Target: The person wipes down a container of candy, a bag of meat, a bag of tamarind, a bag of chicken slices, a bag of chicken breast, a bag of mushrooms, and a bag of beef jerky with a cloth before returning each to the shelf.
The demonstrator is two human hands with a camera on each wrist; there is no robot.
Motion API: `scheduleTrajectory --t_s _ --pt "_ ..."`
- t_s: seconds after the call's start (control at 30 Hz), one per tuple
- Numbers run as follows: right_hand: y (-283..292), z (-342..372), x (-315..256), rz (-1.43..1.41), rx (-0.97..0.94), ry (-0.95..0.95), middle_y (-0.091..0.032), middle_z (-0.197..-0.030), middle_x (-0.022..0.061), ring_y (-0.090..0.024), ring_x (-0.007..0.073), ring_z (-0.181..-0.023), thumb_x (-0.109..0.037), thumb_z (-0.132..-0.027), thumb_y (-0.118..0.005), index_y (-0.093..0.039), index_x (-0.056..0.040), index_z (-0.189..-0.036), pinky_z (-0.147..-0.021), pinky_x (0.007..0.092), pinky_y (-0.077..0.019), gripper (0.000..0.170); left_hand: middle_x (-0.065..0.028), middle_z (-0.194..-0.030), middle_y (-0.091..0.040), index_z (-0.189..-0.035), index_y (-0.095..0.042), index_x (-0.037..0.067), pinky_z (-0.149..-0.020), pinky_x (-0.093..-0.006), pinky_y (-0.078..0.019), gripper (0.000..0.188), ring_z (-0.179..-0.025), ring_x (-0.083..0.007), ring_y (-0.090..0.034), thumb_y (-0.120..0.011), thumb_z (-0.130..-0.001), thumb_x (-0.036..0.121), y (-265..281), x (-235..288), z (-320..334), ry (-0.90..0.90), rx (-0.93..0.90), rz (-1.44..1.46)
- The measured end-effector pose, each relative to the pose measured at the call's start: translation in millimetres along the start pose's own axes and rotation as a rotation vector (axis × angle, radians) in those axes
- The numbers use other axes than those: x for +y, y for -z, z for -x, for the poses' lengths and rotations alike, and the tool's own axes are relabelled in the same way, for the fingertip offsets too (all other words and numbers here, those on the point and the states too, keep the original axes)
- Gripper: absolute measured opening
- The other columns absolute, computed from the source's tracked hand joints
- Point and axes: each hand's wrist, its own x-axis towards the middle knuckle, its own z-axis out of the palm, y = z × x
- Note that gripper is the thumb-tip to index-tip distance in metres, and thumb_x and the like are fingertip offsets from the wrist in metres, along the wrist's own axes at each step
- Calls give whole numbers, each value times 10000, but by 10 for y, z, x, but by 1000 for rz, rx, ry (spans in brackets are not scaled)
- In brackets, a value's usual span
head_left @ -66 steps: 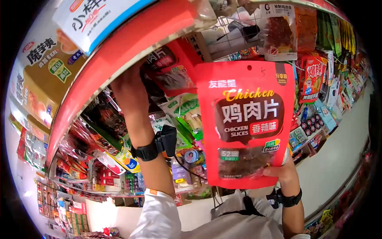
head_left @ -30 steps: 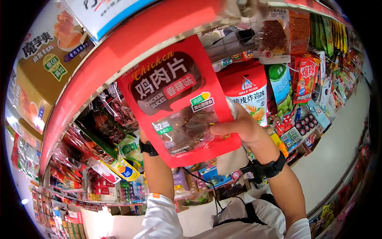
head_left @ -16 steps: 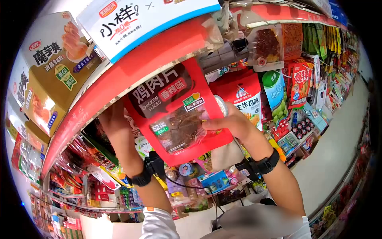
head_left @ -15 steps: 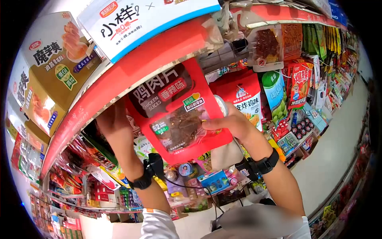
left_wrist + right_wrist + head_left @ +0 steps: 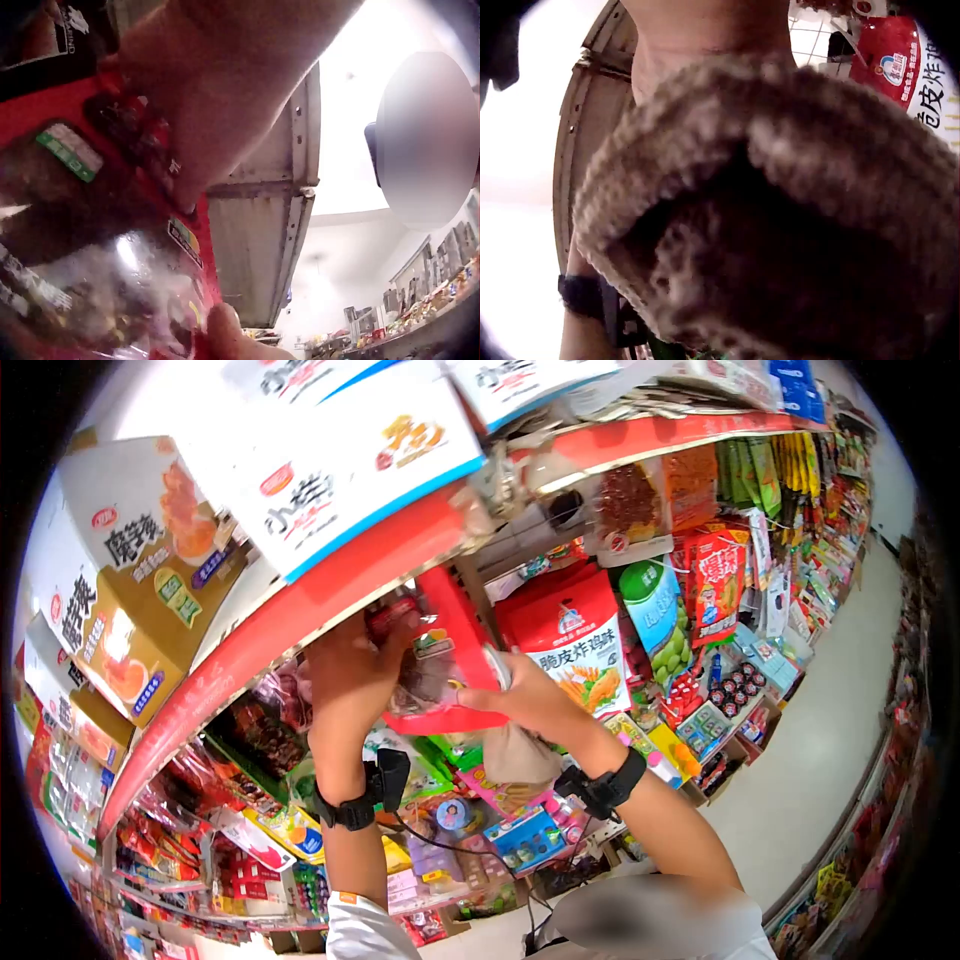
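Observation:
My right hand (image 5: 535, 695) grips the lower right corner of a red bag of chicken slices (image 5: 455, 650), its thumb over the front. Beige fuzzy knit fabric (image 5: 520, 757) hangs just below that hand and fills much of the right wrist view. Over the upper left of the bag is my left hand (image 5: 352, 680), under the red shelf edge. Its fingers curl on a small dark red glossy packet (image 5: 127, 131), lying against the bag's front in the left wrist view. The bag's top is partly hidden by this hand and the shelf.
A curved red shelf edge (image 5: 400, 545) runs above the hands, with white snack boxes (image 5: 350, 470) on it. Right of the bag hangs a red fried-chicken-flavour snack bag (image 5: 570, 635). Toys and small goods (image 5: 530, 840) line the lower shelf. A cable (image 5: 460, 848) dangles between the wrists.
The bag of chicken slices has been lowered and turned since the first frame. My left hand has come from the shelf behind the bag to its front. My right hand keeps its grip.

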Motion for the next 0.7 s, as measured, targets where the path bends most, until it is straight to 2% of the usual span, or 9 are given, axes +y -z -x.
scheduleTrajectory --t_s 0.03,0.07,0.2,0.3,0.43,0.47,0.57,0.63,0.7 --pt "18 54 8 47 47 42 -611 -833 -8 -540 60 -780 -221 -761 -705 -605 -35 -945 -714 233 -438 280 -226 -1257 -453 -1270 -443 31 -987 -448 -308 593 -1175 -405 -388 -640 -785 310 -62 -37 -19 -40 39 -10" --pt "80 165 -10 131 128 -95 -609 -812 0 -534 62 -754 -256 -758 -709 -606 -42 -921 -698 242 -443 288 -234 -1228 -470 -1250 -457 19 -972 -476 -304 583 -1151 -410 -403 -642 -784 317 -130 -77 -23 -79 112 -47" --pt "259 654 161 158 188 -170 -606 -773 21 -527 80 -718 -292 -727 -732 -599 -35 -871 -680 260 -449 323 -233 -1239 -462 -1266 -438 27 -993 -482 -285 603 -1171 -405 -385 -640 -783 327 -239 -137 -112 -93 104 10" --pt "341 1123 126 228 219 -325 -601 -822 41 -532 106 -759 -274 -726 -733 -581 -30 -938 -702 269 -448 358 -219 -1275 -436 -1281 -428 63 -1012 -473 -274 581 -1197 -385 -369 -619 -799 324 -367 -311 -196 -126 63 -68" --pt "550 1657 239 116 301 -336 -593 -871 56 -528 111 -799 -264 -745 -723 -559 -22 -991 -726 279 -445 382 -149 -1328 -407 -1218 -507 77 -1044 -446 -232 457 -1231 -343 -350 -589 -818 283 -410 -250 -185 -56 19 -118" --pt "563 1777 158 93 334 -363 -591 -876 56 -526 111 -804 -263 -750 -720 -556 -19 -996 -728 279 -444 384 -147 -1291 -454 -1173 -542 59 -1031 -433 -259 395 -1201 -339 -394 -581 -811 213 -481 -190 -116 -149 248 -290" --pt "688 2040 35 46 413 -373 -587 -886 31 -520 99 -814 -209 -794 -679 -559 -25 -1003 -736 266 -437 303 -198 -1254 -468 -1203 -479 11 -1003 -457 -293 497 -1156 -388 -425 -632 -779 221 -569 345 237 -45 184 151" --pt "731 2140 -42 -53 482 -373 -588 -893 2 -521 84 -827 -140 -823 -644 -571 -42 -1004 -756 250 -427 218 -181 -1287 -452 -1216 -474 9 -1011 -435 -296 515 -1192 -359 -415 -645 -760 176 -595 942 642 -49 -168 586" --pt "813 2247 -61 -20 523 -373 -586 -878 31 -515 101 -822 -215 -825 -641 -555 -16 -1031 -741 276 -437 299 -189 -1267 -468 -1227 -472 15 -965 -380 -354 608 -1199 -299 -428 -722 -703 193 -726 1386 983 -201 -630 714"
